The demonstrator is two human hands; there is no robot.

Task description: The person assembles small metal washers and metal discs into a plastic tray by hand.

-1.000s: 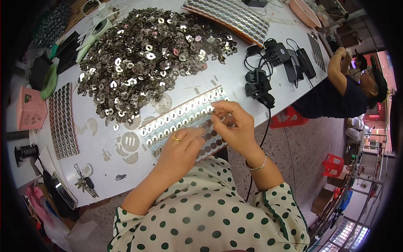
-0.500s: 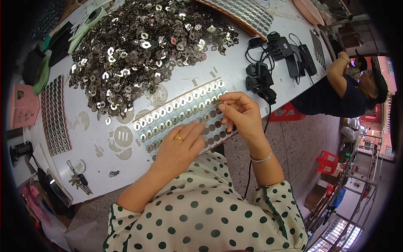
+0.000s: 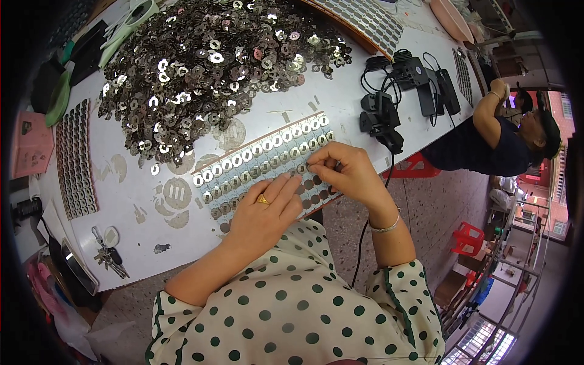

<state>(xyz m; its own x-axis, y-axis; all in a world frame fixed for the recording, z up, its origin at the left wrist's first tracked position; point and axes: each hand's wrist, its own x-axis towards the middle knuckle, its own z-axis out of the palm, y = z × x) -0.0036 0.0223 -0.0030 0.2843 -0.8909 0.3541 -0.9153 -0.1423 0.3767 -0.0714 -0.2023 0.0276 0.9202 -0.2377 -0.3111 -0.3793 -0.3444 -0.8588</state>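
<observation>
A rectangular board [image 3: 258, 159] lies on the table before me, holding rows of small shiny metal pieces with slotted centres. Its nearer rows show dark round spots [image 3: 314, 199]. My left hand [image 3: 266, 210] lies over the board's near middle, fingers stretched out and resting on it; a gold ring sits on one finger. Thumb and forefinger of my right hand [image 3: 345, 173] are pinched together at a middle row, just right of my left fingertips. Whatever is between them is too small to make out. A large heap of loose metal pieces [image 3: 201, 79] spreads beyond the board.
Another filled board [image 3: 76, 161] lies at the left, one more [image 3: 359, 24] at the far side. Black adapters with cables [image 3: 380, 112] sit right of the heap. Keys [image 3: 111, 255] lie near the front-left edge. A person [image 3: 502, 131] works at the right.
My right hand has moved a little down and toward my left hand, its fingertips now at a nearer row. My left hand stays nearly in place. The view has shifted slightly.
</observation>
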